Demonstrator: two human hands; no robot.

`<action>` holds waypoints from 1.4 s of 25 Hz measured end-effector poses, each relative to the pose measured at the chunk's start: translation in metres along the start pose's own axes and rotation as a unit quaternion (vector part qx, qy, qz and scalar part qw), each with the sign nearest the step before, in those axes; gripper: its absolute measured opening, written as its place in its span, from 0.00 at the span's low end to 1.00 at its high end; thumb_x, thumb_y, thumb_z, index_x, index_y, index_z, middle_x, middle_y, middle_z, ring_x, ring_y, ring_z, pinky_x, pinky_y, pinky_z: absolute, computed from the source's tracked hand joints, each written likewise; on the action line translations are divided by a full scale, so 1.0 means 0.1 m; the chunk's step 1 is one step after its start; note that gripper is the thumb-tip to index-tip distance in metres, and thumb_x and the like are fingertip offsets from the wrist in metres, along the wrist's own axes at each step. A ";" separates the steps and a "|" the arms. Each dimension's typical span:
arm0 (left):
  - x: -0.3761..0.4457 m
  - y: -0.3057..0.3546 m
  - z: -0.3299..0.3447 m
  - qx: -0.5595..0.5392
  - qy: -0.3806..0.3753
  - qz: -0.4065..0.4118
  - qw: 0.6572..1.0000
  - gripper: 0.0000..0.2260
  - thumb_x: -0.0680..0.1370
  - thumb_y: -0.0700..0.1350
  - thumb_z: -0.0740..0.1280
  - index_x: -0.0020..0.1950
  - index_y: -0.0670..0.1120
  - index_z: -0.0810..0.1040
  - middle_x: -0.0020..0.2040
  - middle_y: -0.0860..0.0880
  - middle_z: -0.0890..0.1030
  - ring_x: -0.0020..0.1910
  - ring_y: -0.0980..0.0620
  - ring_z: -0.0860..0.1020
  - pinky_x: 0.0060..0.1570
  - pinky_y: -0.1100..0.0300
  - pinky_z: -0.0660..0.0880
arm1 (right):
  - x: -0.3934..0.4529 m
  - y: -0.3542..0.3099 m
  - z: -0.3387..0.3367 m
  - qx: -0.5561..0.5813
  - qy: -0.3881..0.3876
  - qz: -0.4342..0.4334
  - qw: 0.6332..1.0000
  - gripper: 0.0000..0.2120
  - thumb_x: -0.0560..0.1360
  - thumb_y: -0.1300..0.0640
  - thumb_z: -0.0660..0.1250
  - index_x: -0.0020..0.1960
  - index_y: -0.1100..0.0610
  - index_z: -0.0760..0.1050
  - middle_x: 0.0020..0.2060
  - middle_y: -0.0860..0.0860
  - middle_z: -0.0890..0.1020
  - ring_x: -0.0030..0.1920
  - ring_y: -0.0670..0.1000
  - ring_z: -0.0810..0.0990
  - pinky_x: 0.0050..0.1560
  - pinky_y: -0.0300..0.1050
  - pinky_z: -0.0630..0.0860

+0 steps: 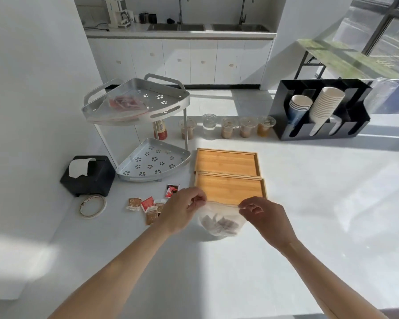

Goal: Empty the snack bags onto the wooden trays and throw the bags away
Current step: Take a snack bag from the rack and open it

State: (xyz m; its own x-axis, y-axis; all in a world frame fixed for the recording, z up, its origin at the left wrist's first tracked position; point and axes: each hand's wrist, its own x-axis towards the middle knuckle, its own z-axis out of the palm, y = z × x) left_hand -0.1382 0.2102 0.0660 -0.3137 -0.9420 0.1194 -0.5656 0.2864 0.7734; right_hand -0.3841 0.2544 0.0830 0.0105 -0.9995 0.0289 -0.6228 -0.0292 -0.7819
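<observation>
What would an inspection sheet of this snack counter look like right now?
Surface: white counter, partly sunlit.
Job's things: two wooden trays side by side, both bare; clear zip bag of snacks held just in front of the near tray; second snack bag on the corner rack's top shelf.
Clutter: loose snack packets, tape roll, tissue box, five lidded drink cups, black cup holder, bottle.
Hands: left hand and right hand each pinch the zip bag's top edge.
Cables: one by the coffee machine.
Surroundings: two sinks, white cabinets, window.

white cabinets (180, 59), sunlit window (387, 26)
</observation>
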 end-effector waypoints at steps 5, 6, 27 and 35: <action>-0.15 0.05 0.56 0.082 -0.008 0.029 0.996 0.02 0.78 0.45 0.67 0.47 0.51 0.79 0.45 0.60 0.79 0.50 0.61 0.73 0.46 0.58 0.76 | -0.55 0.44 0.03 -0.043 0.063 -0.005 0.997 0.09 0.72 0.61 0.73 0.44 0.48 0.80 0.39 0.41 0.80 0.40 0.45 0.80 0.42 0.43 0.79; -0.18 0.08 0.63 0.089 0.002 0.037 0.995 0.02 0.78 0.45 0.67 0.47 0.51 0.78 0.47 0.59 0.78 0.52 0.60 0.73 0.47 0.57 0.76 | -0.64 0.49 0.04 -0.046 0.066 -0.008 0.997 0.09 0.72 0.61 0.73 0.45 0.47 0.79 0.38 0.41 0.80 0.40 0.44 0.80 0.41 0.43 0.79; -0.46 0.60 0.62 -0.124 -0.114 -0.318 0.933 0.09 0.78 0.45 0.67 0.39 0.44 0.81 0.35 0.49 0.84 0.31 0.56 0.79 0.28 0.67 0.72 | -0.66 0.24 0.25 0.133 -0.094 0.101 0.982 0.07 0.72 0.44 0.70 0.47 0.44 0.78 0.42 0.44 0.83 0.38 0.44 0.81 0.42 0.48 0.81; -0.40 0.50 0.71 -0.152 -0.102 -0.249 0.951 0.11 0.76 0.47 0.70 0.37 0.44 0.80 0.28 0.52 0.78 0.27 0.57 0.74 0.34 0.66 0.70 | -0.39 0.15 0.13 0.248 -0.209 0.180 0.929 0.12 0.69 0.58 0.77 0.52 0.55 0.82 0.44 0.54 0.87 0.43 0.52 0.86 0.49 0.52 0.83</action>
State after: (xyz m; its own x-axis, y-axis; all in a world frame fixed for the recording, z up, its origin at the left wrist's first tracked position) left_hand -0.2082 0.2748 0.0559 -0.2239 -0.8850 -0.4083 -0.4467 -0.2792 0.8500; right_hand -0.3833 0.2931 0.0616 0.2385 -0.8594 -0.4522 -0.2096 0.4091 -0.8881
